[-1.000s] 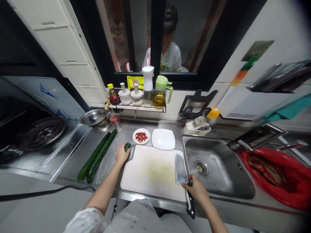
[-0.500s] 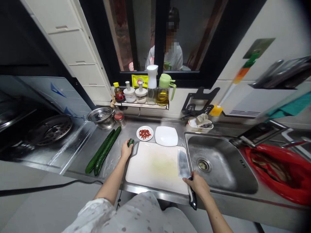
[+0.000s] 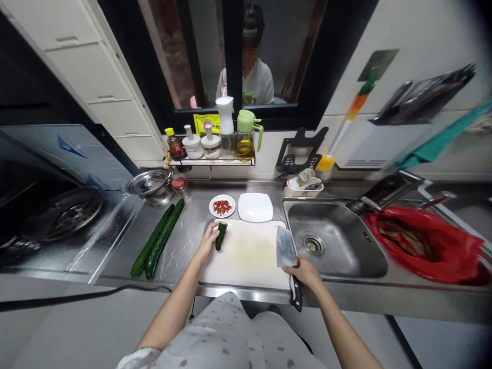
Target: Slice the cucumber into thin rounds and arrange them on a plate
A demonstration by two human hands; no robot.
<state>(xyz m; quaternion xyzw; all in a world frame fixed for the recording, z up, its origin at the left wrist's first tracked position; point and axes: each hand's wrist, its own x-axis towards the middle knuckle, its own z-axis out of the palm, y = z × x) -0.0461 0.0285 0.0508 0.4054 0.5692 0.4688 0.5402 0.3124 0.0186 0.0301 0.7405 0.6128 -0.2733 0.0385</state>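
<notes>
A short piece of cucumber (image 3: 221,236) is in the fingers of my left hand (image 3: 207,244), at the left side of the white cutting board (image 3: 234,274). My right hand (image 3: 305,271) grips a kitchen knife (image 3: 285,246) where the handle meets the blade. Its broad blade is over the board's right edge, and the black handle points down toward the counter's front. Pale green wet marks stain the board's middle. Two whole cucumbers (image 3: 163,241) lie side by side on the steel counter, left of my left hand.
Behind the board are a small plate of chopped red pieces (image 3: 222,207) and a white square plate (image 3: 255,207). A sink (image 3: 338,256) is to the right, with a red bag (image 3: 426,251) beyond it. A lidded pot (image 3: 151,187) stands back left, near a seasoning shelf (image 3: 215,162).
My left hand has brought the cucumber piece from the board's upper left corner to over the board, showing more of it. The knife stays at the board's right side. The view has shifted.
</notes>
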